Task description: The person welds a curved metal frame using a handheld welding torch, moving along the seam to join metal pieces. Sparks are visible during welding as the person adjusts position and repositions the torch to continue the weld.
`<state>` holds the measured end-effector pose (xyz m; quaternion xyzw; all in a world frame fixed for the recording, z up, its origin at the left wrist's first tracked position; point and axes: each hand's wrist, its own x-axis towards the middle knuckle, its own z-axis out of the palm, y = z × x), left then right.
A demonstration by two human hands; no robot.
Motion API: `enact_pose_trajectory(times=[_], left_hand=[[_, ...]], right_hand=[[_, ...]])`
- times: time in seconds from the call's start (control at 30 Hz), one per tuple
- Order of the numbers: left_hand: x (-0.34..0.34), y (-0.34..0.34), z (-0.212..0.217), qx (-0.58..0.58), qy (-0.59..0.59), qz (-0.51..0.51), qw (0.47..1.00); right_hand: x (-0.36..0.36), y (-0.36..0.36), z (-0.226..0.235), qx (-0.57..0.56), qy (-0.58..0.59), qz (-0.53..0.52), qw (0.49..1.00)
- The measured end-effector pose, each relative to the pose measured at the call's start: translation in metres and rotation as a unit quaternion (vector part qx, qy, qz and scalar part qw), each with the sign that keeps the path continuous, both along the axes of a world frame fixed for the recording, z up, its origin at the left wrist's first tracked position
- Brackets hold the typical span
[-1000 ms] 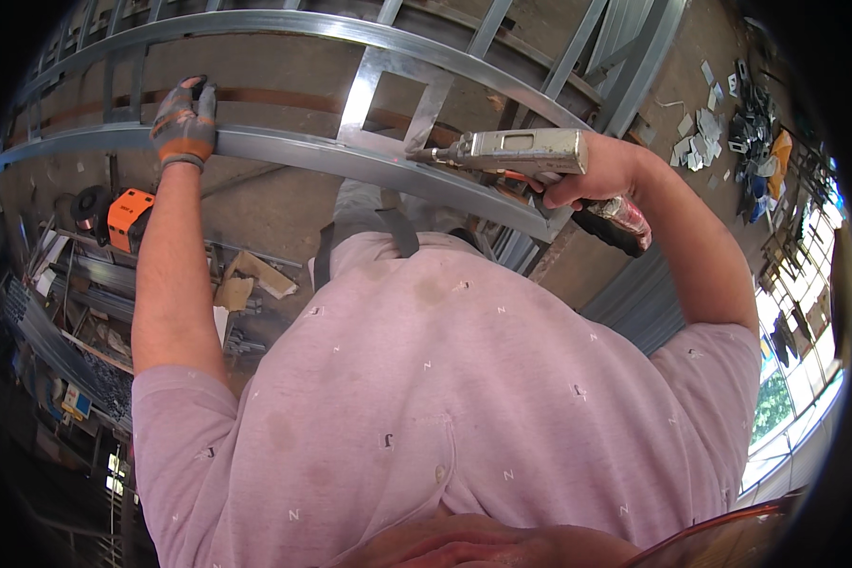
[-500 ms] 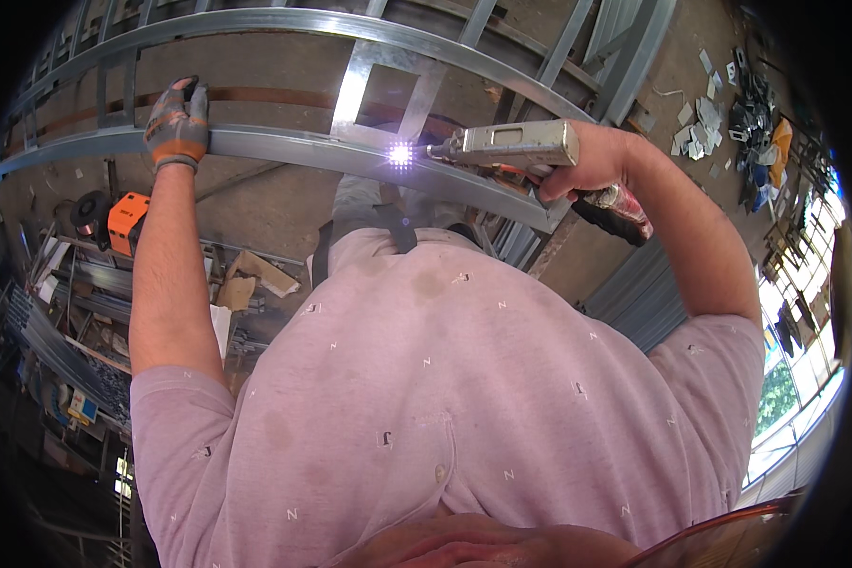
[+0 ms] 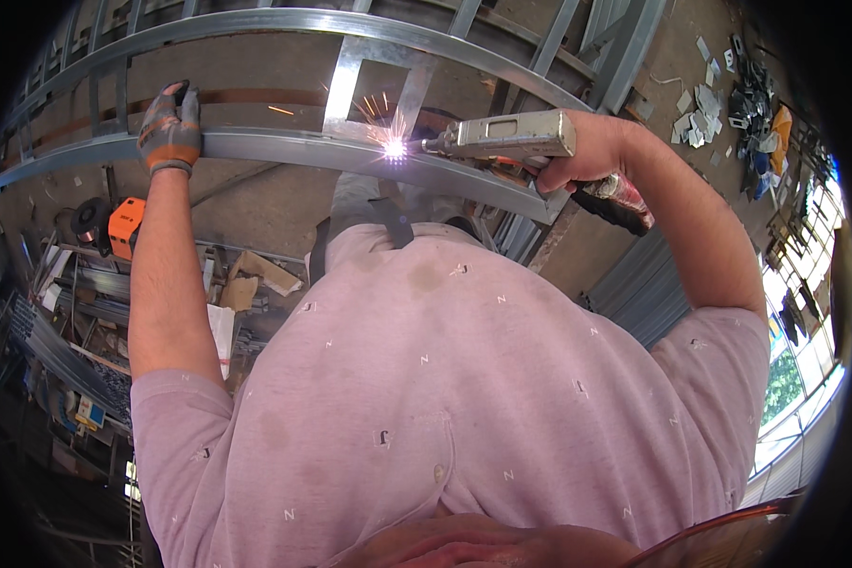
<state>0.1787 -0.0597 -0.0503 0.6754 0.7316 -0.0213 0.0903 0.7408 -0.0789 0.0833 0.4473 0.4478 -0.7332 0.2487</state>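
Observation:
A long galvanised steel frame [image 3: 284, 147] of rails and short cross pieces stretches across the top of the view. My left hand [image 3: 168, 128], in a grey and orange glove, grips the near rail at the left. My right hand [image 3: 587, 156] is bare and holds a grey welding gun [image 3: 502, 137] by its handle. The gun's tip touches the near rail under a cross piece, where a bright spark [image 3: 394, 148] burns and small sparks fly upward. My pink shirt fills the lower middle of the view.
An orange power tool [image 3: 123, 222] and cardboard scraps [image 3: 251, 279] lie on the floor at left, beside stacked metal profiles [image 3: 76, 355]. Loose metal offcuts [image 3: 705, 99] are scattered at upper right. Corrugated sheet [image 3: 648, 293] lies under my right arm.
The welding gun's tip has stayed at the rail joint. A bright arc appeared there half a second ago, and now sparks spray from it. My left hand has kept its grip.

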Motion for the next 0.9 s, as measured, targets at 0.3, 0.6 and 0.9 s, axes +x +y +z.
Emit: enact_pose_trajectory(times=[0.3,0.6,0.9], left_hand=[[-0.002,0.001,-0.002,-0.006,0.009,-0.002,1.000],[-0.001,0.002,-0.001,-0.005,0.018,-0.001,1.000],[-0.003,0.003,-0.002,0.000,0.006,-0.008,1.000]], right_hand=[[0.002,0.000,0.001,0.002,-0.016,0.014,1.000],[0.007,-0.002,-0.003,-0.006,-0.016,0.019,1.000],[0.014,-0.006,-0.003,0.004,0.005,-0.005,1.000]])
